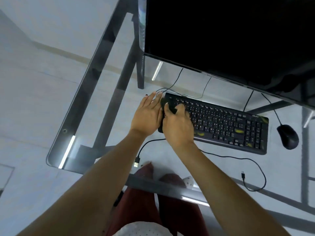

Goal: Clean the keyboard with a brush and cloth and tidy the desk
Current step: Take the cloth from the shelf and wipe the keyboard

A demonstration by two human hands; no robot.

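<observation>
A black keyboard (230, 126) lies slanted on the glass desk (109, 106), with yellowish flecks on its right and lower keys. My right hand (179, 128) is over the keyboard's left end and grips a small dark object (168, 107) pressed on the keys; whether it is a brush or a cloth I cannot tell. My left hand (146, 116) lies with straight fingers along the keyboard's left edge, touching it.
A large dark monitor (230, 34) stands behind the keyboard. A black mouse (288, 137) sits to its right. A loose black USB cable (238, 158) curls across the desk front, one plug (136, 162) near the front edge. Thin cables run behind the keyboard.
</observation>
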